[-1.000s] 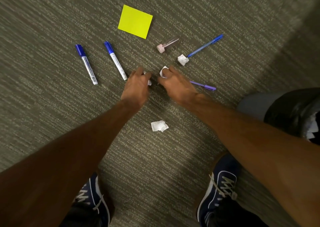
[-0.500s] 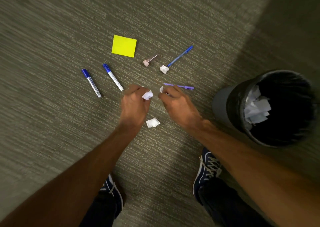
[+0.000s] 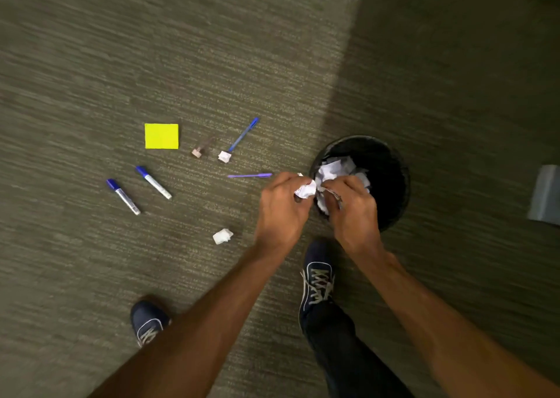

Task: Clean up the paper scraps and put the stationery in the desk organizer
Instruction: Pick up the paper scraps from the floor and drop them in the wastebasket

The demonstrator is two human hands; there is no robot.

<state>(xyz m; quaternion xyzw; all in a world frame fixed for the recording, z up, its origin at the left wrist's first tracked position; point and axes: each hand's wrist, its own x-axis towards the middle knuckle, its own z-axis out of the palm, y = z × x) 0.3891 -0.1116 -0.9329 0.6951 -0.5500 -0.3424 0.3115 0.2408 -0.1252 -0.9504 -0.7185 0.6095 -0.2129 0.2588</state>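
Note:
My left hand (image 3: pixel 283 208) is closed around a crumpled white paper ball (image 3: pixel 305 190) just left of the black waste bin (image 3: pixel 397 191). My right hand (image 3: pixel 353 206) hangs over the bin's near rim, pinching a small scrap (image 3: pixel 331 194). The bin holds several white scraps. On the carpet lie two more paper balls (image 3: pixel 222 235) (image 3: pixel 225 156), two blue-capped markers (image 3: pixel 123 196) (image 3: pixel 153 182), a blue pen (image 3: pixel 243 134), a purple pen (image 3: pixel 250 175), a yellow sticky pad (image 3: pixel 161 136) and a small pinkish item (image 3: pixel 200 149).
My two dark sneakers (image 3: pixel 147 322) (image 3: pixel 316 279) stand on the striped carpet below the hands. A grey object (image 3: pixel 545 194) shows at the right edge. No desk organizer is in view.
Both hands lifted scraps from the carpet near the pens and moved right to the bin. The view swung right, bringing the bin under my hands.

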